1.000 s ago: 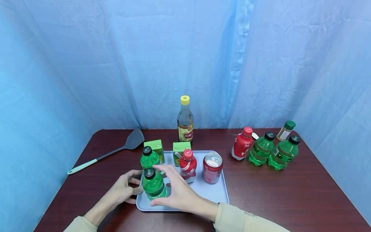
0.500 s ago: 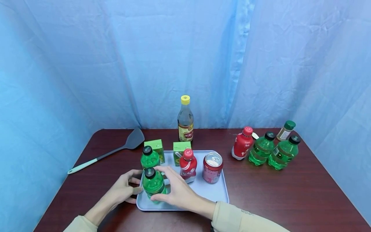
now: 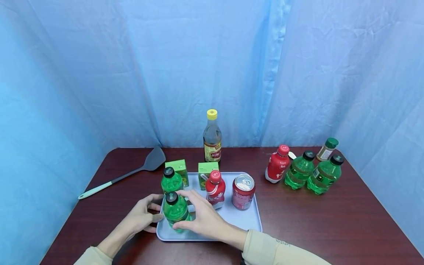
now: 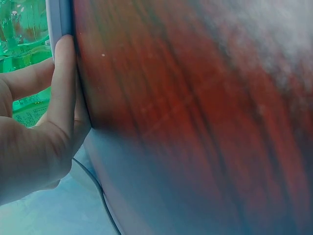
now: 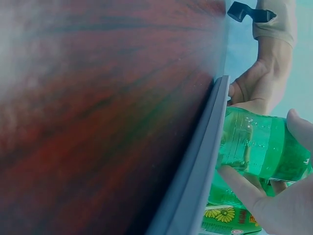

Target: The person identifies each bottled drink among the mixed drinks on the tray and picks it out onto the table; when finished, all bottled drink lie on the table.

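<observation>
A tray sits on the worktop, near its front edge. On the tray, two bottles stand one behind the other at the left; a third bottle and a can stand to their right. Two cartons stand at the tray's far edge (whether on it or just behind, I cannot tell), with a tall bottle behind them. A spatula lies to the left. Four more bottles cluster at the far right.
</observation>
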The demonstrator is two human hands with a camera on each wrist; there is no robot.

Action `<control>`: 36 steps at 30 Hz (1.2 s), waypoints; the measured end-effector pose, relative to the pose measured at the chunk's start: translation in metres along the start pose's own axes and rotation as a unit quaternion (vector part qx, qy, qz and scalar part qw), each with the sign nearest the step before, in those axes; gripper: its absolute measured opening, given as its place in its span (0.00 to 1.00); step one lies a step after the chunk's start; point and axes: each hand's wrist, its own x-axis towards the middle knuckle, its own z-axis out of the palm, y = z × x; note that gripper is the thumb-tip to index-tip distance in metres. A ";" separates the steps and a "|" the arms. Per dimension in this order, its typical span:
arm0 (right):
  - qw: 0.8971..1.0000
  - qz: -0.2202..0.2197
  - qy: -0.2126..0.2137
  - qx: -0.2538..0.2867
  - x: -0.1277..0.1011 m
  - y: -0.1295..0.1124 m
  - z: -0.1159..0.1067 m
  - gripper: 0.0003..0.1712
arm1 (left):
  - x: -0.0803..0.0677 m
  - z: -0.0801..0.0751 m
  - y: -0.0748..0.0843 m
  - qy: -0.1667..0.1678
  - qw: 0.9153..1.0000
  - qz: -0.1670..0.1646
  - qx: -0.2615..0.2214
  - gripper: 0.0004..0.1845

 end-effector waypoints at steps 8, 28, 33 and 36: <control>1.000 0.005 0.006 0.006 0.000 0.002 -0.002 0.46 | 0.004 0.002 -0.001 0.003 1.000 0.000 0.006 0.34; 0.999 -0.008 0.029 0.014 -0.009 -0.010 -0.018 0.44 | 0.006 0.001 -0.002 0.005 1.000 -0.004 0.006 0.35; 0.999 -0.025 0.023 0.023 -0.014 -0.020 -0.031 0.43 | 0.004 0.000 -0.002 0.003 1.000 -0.006 0.003 0.35; 0.999 -0.025 0.013 0.021 -0.020 -0.026 -0.041 0.42 | 0.003 0.000 -0.001 0.001 1.000 -0.007 0.000 0.35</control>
